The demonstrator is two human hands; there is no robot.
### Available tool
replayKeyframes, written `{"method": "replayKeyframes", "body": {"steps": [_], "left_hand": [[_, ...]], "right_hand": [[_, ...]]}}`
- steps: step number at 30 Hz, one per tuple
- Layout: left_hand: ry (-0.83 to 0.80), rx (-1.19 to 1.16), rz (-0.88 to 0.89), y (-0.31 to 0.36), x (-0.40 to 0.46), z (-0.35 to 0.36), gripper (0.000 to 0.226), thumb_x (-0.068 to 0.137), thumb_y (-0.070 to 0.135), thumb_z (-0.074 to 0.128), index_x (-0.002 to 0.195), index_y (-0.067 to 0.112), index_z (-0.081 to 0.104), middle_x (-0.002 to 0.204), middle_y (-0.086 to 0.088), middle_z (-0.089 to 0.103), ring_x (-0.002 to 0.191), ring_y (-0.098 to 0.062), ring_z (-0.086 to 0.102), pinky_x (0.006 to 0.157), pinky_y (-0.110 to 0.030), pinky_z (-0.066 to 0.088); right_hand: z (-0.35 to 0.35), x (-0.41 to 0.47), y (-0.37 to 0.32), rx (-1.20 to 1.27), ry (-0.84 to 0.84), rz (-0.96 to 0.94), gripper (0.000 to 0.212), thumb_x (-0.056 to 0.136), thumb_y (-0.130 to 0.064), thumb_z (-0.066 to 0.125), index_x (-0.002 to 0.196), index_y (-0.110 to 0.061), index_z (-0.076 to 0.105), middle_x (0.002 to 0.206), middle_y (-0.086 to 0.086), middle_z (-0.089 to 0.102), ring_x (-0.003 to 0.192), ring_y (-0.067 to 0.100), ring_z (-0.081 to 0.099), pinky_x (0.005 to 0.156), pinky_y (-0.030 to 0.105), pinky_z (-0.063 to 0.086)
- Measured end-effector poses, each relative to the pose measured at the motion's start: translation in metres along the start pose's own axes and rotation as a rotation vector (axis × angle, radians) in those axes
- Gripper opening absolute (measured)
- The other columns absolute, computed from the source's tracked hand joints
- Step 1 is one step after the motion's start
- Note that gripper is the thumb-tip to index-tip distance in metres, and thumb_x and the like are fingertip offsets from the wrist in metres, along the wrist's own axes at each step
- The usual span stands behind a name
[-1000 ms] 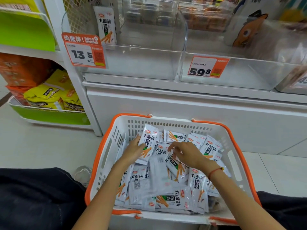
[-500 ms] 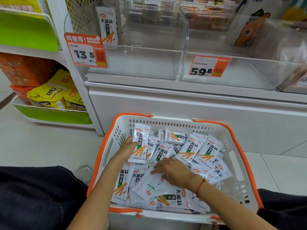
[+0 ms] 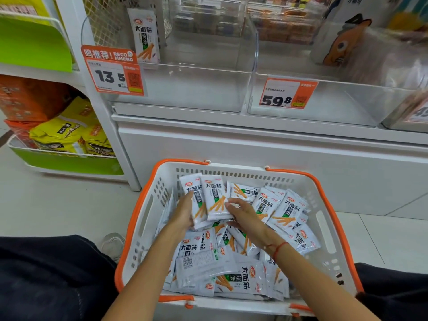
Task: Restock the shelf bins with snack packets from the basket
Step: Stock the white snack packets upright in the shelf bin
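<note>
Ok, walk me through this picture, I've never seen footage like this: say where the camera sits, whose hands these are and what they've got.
The picture comes from a camera worn on a person's head, looking forward and down. No machine is involved: these are the person's own bare hands. A white basket with orange trim stands on the floor in front of them, full of white snack packets. The left hand holds two upright packets, and the right hand touches their other side. Above, the clear shelf bin with the 13.5 price tag holds just one such packet, leaning at the back.
</note>
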State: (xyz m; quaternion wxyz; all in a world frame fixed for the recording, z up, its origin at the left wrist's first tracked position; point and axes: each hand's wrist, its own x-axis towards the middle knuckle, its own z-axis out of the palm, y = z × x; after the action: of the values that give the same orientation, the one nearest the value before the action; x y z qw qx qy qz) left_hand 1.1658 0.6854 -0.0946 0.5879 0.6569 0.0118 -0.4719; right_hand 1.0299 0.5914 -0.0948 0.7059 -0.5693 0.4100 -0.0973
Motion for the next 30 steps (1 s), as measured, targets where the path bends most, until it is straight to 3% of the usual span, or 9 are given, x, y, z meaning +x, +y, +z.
{"method": "replayKeyframes", "body": {"steps": [4, 10, 12, 15, 18, 21, 25, 27, 30], "left_hand": [[-0.046, 0.09, 0.088, 0.004, -0.006, 0.01, 0.023, 0.1, 0.024, 0.043, 0.117, 0.014, 0.055, 0.118, -0.014, 0.062, 0.095, -0.026, 0.062, 0.094, -0.045, 0.048], [0.052, 0.153, 0.233, 0.0, -0.013, 0.003, 0.034, 0.1, 0.027, 0.044, 0.132, 0.017, 0.042, 0.134, -0.007, 0.053, 0.112, -0.019, 0.055, 0.099, -0.043, 0.045], [0.12, 0.116, 0.245, 0.004, -0.008, -0.007, 0.042, 0.099, 0.031, 0.044, 0.136, 0.012, 0.038, 0.137, 0.0, 0.045, 0.113, -0.016, 0.048, 0.1, -0.04, 0.042], [0.146, 0.016, 0.193, 0.003, 0.009, -0.022, 0.069, 0.086, 0.058, 0.05, 0.143, 0.021, 0.037, 0.143, -0.004, 0.046, 0.125, -0.025, 0.049, 0.106, -0.049, 0.039], [0.148, -0.189, 0.121, 0.006, 0.01, -0.024, 0.033, 0.098, 0.036, 0.044, 0.123, 0.019, 0.055, 0.117, -0.007, 0.062, 0.106, -0.026, 0.06, 0.097, -0.047, 0.047], [0.124, -0.277, 0.083, 0.009, 0.004, -0.022, 0.018, 0.095, 0.017, 0.043, 0.102, 0.016, 0.059, 0.085, -0.005, 0.064, 0.076, -0.02, 0.06, 0.076, -0.035, 0.049], [0.113, -0.194, 0.125, 0.007, 0.008, -0.028, 0.034, 0.096, 0.016, 0.046, 0.129, 0.01, 0.052, 0.103, -0.009, 0.065, 0.082, -0.02, 0.062, 0.069, -0.033, 0.051], [0.095, -0.128, 0.163, 0.006, 0.011, -0.029, 0.034, 0.096, 0.015, 0.046, 0.129, 0.011, 0.052, 0.114, -0.011, 0.063, 0.088, -0.022, 0.063, 0.071, -0.033, 0.052], [0.125, -0.038, 0.174, 0.004, 0.011, -0.029, 0.033, 0.096, 0.02, 0.05, 0.128, 0.019, 0.047, 0.126, -0.008, 0.059, 0.108, -0.027, 0.059, 0.093, -0.046, 0.049]], "right_hand": [[0.013, 0.002, 0.007, -0.209, 0.062, -0.175, 0.014, 0.091, -0.022, 0.063, 0.097, -0.01, 0.064, 0.087, 0.016, 0.07, 0.078, 0.023, 0.066, 0.079, 0.039, 0.057], [0.024, -0.003, 0.005, -0.595, 0.159, -0.394, 0.024, 0.084, -0.027, 0.071, 0.103, -0.019, 0.059, 0.087, -0.007, 0.062, 0.079, 0.013, 0.062, 0.072, 0.03, 0.052], [0.023, -0.006, 0.0, -0.834, -0.071, -0.36, 0.033, 0.078, -0.029, 0.076, 0.1, -0.021, 0.052, 0.094, -0.005, 0.059, 0.082, 0.015, 0.057, 0.075, 0.032, 0.049], [0.021, -0.015, 0.009, -1.233, -0.571, -0.219, 0.054, 0.072, -0.032, 0.08, 0.116, -0.019, 0.052, 0.118, 0.002, 0.051, 0.101, 0.013, 0.044, 0.091, 0.031, 0.042], [0.02, -0.023, 0.025, -1.437, -0.6, -0.304, 0.066, 0.07, -0.033, 0.081, 0.125, -0.022, 0.045, 0.126, 0.002, 0.042, 0.112, 0.017, 0.039, 0.095, 0.034, 0.038], [0.014, -0.02, 0.013, -1.34, -0.606, -0.191, 0.06, 0.079, -0.024, 0.073, 0.131, -0.02, 0.042, 0.13, 0.004, 0.049, 0.11, 0.02, 0.05, 0.096, 0.037, 0.043], [-0.017, -0.007, -0.025, -0.855, -0.498, 0.076, 0.028, 0.095, -0.016, 0.051, 0.122, -0.01, 0.048, 0.108, 0.006, 0.063, 0.084, 0.018, 0.063, 0.08, 0.032, 0.053], [-0.037, -0.008, -0.037, -0.594, -0.434, 0.098, 0.016, 0.099, -0.012, 0.046, 0.105, -0.009, 0.06, 0.1, 0.005, 0.068, 0.084, 0.017, 0.067, 0.073, 0.023, 0.055], [-0.057, -0.007, -0.044, -0.376, -0.25, 0.059, 0.023, 0.099, -0.009, 0.046, 0.112, -0.006, 0.064, 0.1, 0.01, 0.072, 0.079, 0.014, 0.069, 0.064, 0.019, 0.054]]}}
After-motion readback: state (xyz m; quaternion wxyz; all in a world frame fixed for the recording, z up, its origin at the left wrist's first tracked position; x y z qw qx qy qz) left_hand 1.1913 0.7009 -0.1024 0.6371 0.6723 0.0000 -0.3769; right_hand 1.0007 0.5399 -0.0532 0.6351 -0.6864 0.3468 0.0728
